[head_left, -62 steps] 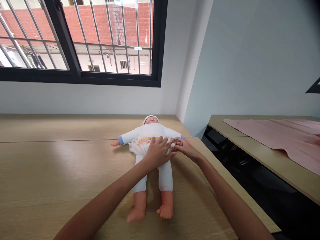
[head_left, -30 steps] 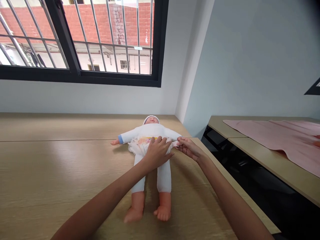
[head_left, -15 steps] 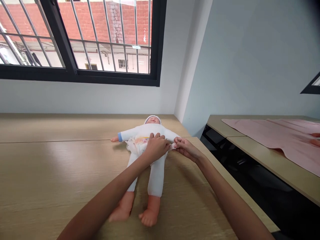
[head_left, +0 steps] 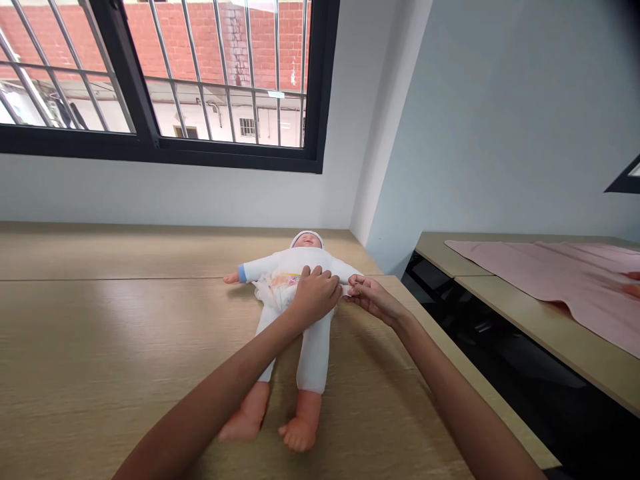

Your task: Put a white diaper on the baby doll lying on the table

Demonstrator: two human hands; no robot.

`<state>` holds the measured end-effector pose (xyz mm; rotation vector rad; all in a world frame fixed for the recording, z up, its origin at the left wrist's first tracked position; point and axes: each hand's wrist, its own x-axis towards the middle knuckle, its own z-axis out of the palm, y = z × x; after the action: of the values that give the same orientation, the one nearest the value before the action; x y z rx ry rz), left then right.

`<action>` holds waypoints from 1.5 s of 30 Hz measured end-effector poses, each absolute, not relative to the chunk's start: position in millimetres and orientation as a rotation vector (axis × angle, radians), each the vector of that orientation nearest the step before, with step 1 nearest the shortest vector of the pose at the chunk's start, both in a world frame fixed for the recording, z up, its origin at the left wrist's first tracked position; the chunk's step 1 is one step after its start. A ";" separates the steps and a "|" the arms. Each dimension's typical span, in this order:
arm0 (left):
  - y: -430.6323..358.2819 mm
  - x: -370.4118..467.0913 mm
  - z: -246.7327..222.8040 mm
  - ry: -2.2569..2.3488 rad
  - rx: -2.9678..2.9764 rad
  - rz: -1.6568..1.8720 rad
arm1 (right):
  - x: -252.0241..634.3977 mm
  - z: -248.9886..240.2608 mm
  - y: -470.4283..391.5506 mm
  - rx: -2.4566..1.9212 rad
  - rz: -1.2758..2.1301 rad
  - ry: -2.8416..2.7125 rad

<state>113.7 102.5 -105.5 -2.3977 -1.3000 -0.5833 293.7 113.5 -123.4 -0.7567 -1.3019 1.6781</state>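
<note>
A baby doll (head_left: 313,360) in white clothing lies on its back on the wooden table (head_left: 125,360), its bare feet toward me. Around its waist is a white diaper (head_left: 270,288) with a coloured print on the front. My left hand (head_left: 316,293) rests over the diaper's right side, its fingers curled on the edge there. Beside it, my right hand (head_left: 373,298) pinches the end of a short white diaper tab (head_left: 346,291) that stretches between both hands. The left hand hides part of the diaper and the doll's hip.
A second table (head_left: 480,293) stands to the right across a dark gap, with a pink cloth (head_left: 550,273) spread over it. Another person's blurred hand (head_left: 633,283) touches that cloth at the right edge. Behind the doll are a wall and a barred window (head_left: 225,73).
The view has shifted slightly. Both hands stay at the doll's right-side hip, and the white tab between them looks a little straighter. The doll lies as before.
</note>
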 end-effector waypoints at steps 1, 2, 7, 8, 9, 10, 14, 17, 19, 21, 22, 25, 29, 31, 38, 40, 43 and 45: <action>102.4 113.5 -105.1 -1.304 -2.400 -0.582 | 294.1 -123.6 113.6 -0.754 1.679 -1.305; 102.1 113.3 -104.4 -1.312 -2.401 -0.582 | 294.5 -123.6 113.6 -0.750 1.681 -1.310; 99.8 113.1 -100.4 -1.380 -2.404 -0.599 | 295.6 -122.4 112.2 -0.750 1.666 -1.328; 99.5 113.3 -100.0 -1.395 -2.405 -0.609 | 295.5 -122.1 112.0 -0.755 1.662 -1.332; 99.5 113.4 -99.7 -1.409 -2.406 -0.621 | 295.4 -121.9 111.9 -0.759 1.660 -1.335; 99.5 113.4 -99.4 -1.420 -2.407 -0.635 | 295.2 -121.9 111.9 -0.761 1.659 -1.338; 99.5 112.7 -97.4 -1.451 -2.415 -0.745 | 294.8 -122.5 112.8 -0.751 1.654 -1.348; 97.3 111.8 -94.2 -1.366 -2.459 -0.925 | 294.8 -122.6 112.9 -0.749 1.651 -1.338; 94.4 111.8 -91.8 -1.242 -2.526 -0.961 | 294.5 -122.1 112.3 -0.753 1.656 -1.315; 90.7 112.4 -89.7 -1.118 -2.627 -0.915 | 293.8 -121.3 111.6 -0.756 1.661 -1.280; 88.9 112.8 -88.9 -1.068 -2.678 -0.878 | 293.4 -120.9 111.4 -0.756 1.662 -1.270; 85.9 113.8 -87.6 -1.020 -2.770 -0.776 | 292.4 -120.5 111.5 -0.757 1.661 -1.272; 89.3 113.0 -89.5 -1.069 -2.747 -0.706 | 292.1 -121.3 112.6 -0.741 1.671 -1.277; 90.6 112.4 -89.9 -1.072 -2.711 -0.652 | 292.3 -121.8 112.8 -0.728 1.674 -1.274; 56.4 113.4 -72.2 -1.124 -2.532 -0.385 | 294.2 -124.8 114.1 -0.716 1.671 -1.255; 45.4 114.3 -71.6 -1.153 -2.557 -0.260 | 293.4 -124.3 113.2 -0.722 1.673 -1.242; 43.0 115.5 -82.1 -1.145 -2.573 -0.120 | 289.8 -121.7 110.1 -0.740 1.669 -1.219; 49.0 115.8 -92.5 -1.122 -2.565 -0.100 | 286.9 -120.4 108.1 -0.732 1.674 -1.206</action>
<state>115.8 49.0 -92.5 -2.5651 -1.1218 -0.0998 286.9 108.1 -120.4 -0.7319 -1.2060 1.6745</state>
